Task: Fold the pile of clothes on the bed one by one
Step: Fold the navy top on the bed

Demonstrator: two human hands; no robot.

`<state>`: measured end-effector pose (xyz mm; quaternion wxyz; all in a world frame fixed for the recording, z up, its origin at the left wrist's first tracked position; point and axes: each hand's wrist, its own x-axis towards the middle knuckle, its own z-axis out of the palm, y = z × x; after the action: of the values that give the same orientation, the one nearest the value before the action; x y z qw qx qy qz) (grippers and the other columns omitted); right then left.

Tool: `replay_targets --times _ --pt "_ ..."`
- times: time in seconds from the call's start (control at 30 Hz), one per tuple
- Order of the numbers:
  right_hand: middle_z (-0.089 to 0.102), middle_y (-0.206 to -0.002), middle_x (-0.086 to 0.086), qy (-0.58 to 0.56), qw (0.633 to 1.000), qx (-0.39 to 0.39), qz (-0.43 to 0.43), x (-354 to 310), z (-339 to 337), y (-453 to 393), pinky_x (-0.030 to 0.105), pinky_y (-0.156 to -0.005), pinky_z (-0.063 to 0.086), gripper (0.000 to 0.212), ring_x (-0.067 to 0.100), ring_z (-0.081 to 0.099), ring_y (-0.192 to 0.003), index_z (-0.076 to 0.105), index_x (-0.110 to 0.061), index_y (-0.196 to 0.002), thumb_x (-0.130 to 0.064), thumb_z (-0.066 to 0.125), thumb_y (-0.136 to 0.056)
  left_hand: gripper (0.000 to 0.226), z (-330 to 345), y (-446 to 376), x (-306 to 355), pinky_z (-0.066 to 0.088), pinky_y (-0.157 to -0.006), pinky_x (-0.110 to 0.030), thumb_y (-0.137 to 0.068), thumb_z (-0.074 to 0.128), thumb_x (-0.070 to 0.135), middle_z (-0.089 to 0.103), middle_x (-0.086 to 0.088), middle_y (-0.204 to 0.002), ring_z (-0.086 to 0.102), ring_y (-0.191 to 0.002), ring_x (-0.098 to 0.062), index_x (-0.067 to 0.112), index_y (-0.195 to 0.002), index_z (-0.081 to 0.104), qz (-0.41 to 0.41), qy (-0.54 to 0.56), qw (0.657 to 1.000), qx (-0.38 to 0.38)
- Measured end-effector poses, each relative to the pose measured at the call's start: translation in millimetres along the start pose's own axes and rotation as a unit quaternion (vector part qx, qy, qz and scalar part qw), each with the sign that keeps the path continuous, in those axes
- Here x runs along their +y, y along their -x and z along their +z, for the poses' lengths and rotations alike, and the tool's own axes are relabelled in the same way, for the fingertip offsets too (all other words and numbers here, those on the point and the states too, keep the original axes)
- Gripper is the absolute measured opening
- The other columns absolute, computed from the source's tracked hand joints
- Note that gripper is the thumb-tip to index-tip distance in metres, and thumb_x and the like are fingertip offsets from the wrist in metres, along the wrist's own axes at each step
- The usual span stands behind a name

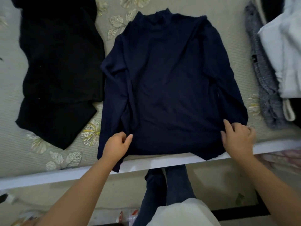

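A navy long-sleeved top [171, 79] with a high collar lies flat on the bed, collar away from me, both sleeves folded in along its sides. Its hem hangs slightly over the bed's near edge. My left hand [117, 145] pinches the fabric at the lower left of the top. My right hand [237, 137] rests on the lower right corner, with its fingers curled over the sleeve's edge there.
Black clothes [60, 67] lie spread on the bed to the left. A grey knitted garment [263, 88] and white clothes [286, 51] are piled at the right. The bed's white edge [65, 175] runs across in front of me, with my legs below it.
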<state>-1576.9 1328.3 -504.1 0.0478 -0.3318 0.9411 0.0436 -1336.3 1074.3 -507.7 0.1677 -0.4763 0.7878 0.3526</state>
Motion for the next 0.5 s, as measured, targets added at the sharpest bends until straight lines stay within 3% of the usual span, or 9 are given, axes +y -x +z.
replay_targets --times 0.07,0.1,0.13,0.2,0.23,0.27,0.33,0.43,0.5 --pt "0.061 -0.076 0.025 -0.014 0.995 0.063 -0.071 -9.0 6.0 13.8 0.044 -0.083 0.035 0.039 0.035 0.055 -0.076 0.068 0.004 -0.085 -0.032 0.057 -0.075 0.022 8.6 1.7 -0.9 0.035 -0.074 -0.025 -0.095 0.042 0.014 0.057 -0.008 -0.101 0.054 -0.098 -0.025 0.004 -0.100 0.061 -0.028 0.120 0.992 -0.022" --pt "0.063 -0.075 0.020 -0.011 0.988 0.072 -0.136 -15.0 13.9 23.8 0.040 -0.079 0.031 0.045 0.032 0.050 -0.078 0.069 0.000 -0.077 -0.041 0.052 -0.072 0.028 12.8 3.6 -2.8 0.034 -0.082 -0.023 -0.094 0.041 0.007 0.052 -0.010 -0.117 0.050 -0.109 -0.025 0.004 -0.117 0.056 -0.030 0.116 0.992 -0.032" --pt "0.064 -0.073 0.016 0.000 0.980 0.052 -0.191 -22.4 19.2 34.7 0.038 -0.075 0.029 0.044 0.030 0.048 -0.079 0.070 -0.004 -0.072 -0.045 0.055 -0.068 0.038 17.2 6.7 -6.1 0.034 -0.089 -0.024 -0.091 0.043 0.002 0.045 -0.011 -0.129 0.045 -0.116 -0.024 0.007 -0.129 0.048 -0.019 0.078 0.996 -0.035" --pt "0.066 -0.071 0.010 0.039 0.964 0.013 -0.263 -34.2 31.5 51.2 0.037 -0.071 0.028 0.039 0.029 0.059 -0.073 0.071 -0.010 -0.070 -0.042 0.080 -0.051 0.059 28.0 12.8 -13.1 0.035 -0.094 -0.028 -0.087 0.050 0.006 0.030 -0.011 -0.140 0.037 -0.123 -0.024 0.020 -0.141 0.033 0.017 -0.057 0.997 -0.044" --pt "0.066 -0.071 0.009 0.039 0.963 0.015 -0.267 -36.1 38.3 54.5 0.036 -0.071 0.029 0.037 0.027 0.063 -0.067 0.071 -0.011 -0.074 -0.028 0.086 -0.045 0.065 32.1 15.2 -13.4 0.036 -0.094 -0.030 -0.087 0.053 0.013 0.028 -0.010 -0.141 0.035 -0.123 -0.023 0.027 -0.144 0.025 0.039 -0.134 0.989 -0.042" --pt "0.066 -0.070 0.008 0.024 0.966 0.026 -0.258 -36.6 39.9 53.0 0.035 -0.071 0.029 0.029 0.024 0.064 -0.061 0.069 -0.011 -0.077 -0.012 0.080 -0.050 0.067 35.5 15.6 -12.7 0.036 -0.092 -0.030 -0.088 0.054 0.019 0.032 -0.008 -0.138 0.037 -0.120 -0.022 0.031 -0.145 0.019 0.055 -0.195 0.979 -0.035" --pt "0.062 -0.063 0.008 -0.017 0.963 0.067 -0.259 -38.3 40.1 45.6 0.033 -0.068 0.029 0.028 0.023 0.060 -0.052 0.068 -0.009 -0.074 0.006 0.051 -0.058 0.064 37.1 12.9 -6.5 0.037 -0.085 -0.029 -0.089 0.050 0.017 0.048 -0.007 -0.120 0.045 -0.106 -0.022 0.027 -0.145 0.020 0.066 -0.224 0.972 -0.019" --pt "0.064 -0.061 0.009 -0.077 0.954 0.104 -0.270 -36.7 28.4 35.1 0.030 -0.062 0.035 0.030 0.022 0.058 -0.047 0.072 -0.005 -0.067 0.011 0.053 -0.051 0.053 28.4 13.5 3.0 0.041 -0.073 -0.027 -0.085 0.051 0.009 0.057 -0.008 -0.103 0.054 -0.086 -0.020 0.018 -0.135 0.037 0.050 -0.055 0.997 -0.030" --pt "0.069 -0.070 0.011 -0.128 0.948 0.101 -0.273 -28.5 16.0 39.8 0.029 -0.061 0.032 0.028 0.024 0.061 -0.056 0.073 -0.002 -0.074 0.007 0.048 -0.065 0.048 14.6 19.1 3.3 0.038 -0.056 -0.018 -0.082 0.054 0.008 0.056 0.001 -0.089 0.053 -0.066 -0.012 0.019 -0.128 0.041 0.017 0.064 0.997 -0.041"
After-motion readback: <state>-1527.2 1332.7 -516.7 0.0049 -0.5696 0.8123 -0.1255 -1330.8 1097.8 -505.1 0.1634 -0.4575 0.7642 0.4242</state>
